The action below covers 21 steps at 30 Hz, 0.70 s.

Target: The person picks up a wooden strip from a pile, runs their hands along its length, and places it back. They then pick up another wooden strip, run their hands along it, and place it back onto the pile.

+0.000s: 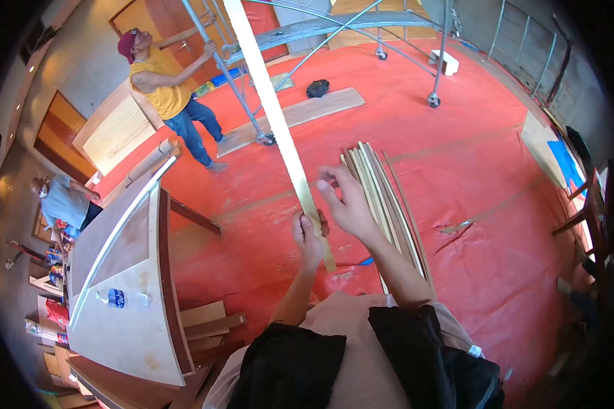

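A long, thin wooden strip (280, 123) rises steeply in front of me, its upper part bright with light. My left hand (310, 235) is wrapped around it near the lower end. Just right of the strip, my right hand (348, 203) is raised with its fingers apart and curved, holding nothing. Behind and below that hand, a bundle of long wooden strips (389, 204) lies on the red floor covering (484, 184).
A worktable (116, 252) at left carries a water bottle (116, 298) and a long pale strip (123, 232). Wheeled scaffolding (307, 34) stands ahead, gripped by a person in yellow (160, 82). Another person (65, 201) stands beyond the table. A board (307, 116) lies on the floor.
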Motion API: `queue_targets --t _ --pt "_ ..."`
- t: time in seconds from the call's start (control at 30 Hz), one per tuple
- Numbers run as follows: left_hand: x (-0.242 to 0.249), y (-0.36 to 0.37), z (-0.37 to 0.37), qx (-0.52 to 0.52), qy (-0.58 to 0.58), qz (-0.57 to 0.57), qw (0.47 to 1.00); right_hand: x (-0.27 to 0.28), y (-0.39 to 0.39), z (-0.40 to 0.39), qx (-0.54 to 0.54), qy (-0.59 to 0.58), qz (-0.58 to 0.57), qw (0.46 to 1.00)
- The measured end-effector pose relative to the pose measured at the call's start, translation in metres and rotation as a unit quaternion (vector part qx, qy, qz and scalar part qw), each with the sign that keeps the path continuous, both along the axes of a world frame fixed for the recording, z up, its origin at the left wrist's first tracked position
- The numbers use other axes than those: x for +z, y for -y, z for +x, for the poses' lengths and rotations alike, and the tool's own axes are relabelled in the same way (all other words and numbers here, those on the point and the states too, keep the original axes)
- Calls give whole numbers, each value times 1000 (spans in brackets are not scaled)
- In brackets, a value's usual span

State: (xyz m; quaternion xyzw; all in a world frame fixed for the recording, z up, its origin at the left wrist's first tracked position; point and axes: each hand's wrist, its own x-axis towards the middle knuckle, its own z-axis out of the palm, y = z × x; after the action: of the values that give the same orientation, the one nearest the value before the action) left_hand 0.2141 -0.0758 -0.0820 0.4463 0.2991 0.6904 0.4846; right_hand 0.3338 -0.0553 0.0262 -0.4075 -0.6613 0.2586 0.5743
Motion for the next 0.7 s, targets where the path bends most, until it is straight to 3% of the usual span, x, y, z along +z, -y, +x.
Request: queue_targets --t 0.1,0.2,0.23,0.3,0.4,0.43,0.5,0.53,0.6,0.67,0.7 --pt "-17 13 30 20 -13 22 999 11 -13 11 -13 -35 14 999" --pt "-79 25 62 -39 -12 61 997 32 -25 27 -66 -97 88 989" --pt "-89 32 69 -40 -150 104 982 41 -23 43 -67 -69 -2 995" --pt "-103 40 78 -41 -414 190 889 56 -18 79 -60 -16 -176 982" --pt "-139 58 75 -195 -518 137 821 -39 -26 131 -174 -21 25 984" --pt "-162 62 68 -190 -568 133 789 -68 -15 152 -221 8 35 974" --pt "-223 64 41 -246 -560 93 786 -131 26 197 -237 24 -85 968" --pt "-238 67 27 -272 -555 74 782 -170 48 213 -249 33 -85 964" --pt "-226 84 -7 -268 -565 13 780 -245 104 240 -279 94 -125 947" --pt "-282 104 -47 -235 -676 -77 694 -302 161 254 -294 159 -156 929" --pt "-290 107 -60 -276 -690 -55 667 -315 187 255 -294 178 -193 919"
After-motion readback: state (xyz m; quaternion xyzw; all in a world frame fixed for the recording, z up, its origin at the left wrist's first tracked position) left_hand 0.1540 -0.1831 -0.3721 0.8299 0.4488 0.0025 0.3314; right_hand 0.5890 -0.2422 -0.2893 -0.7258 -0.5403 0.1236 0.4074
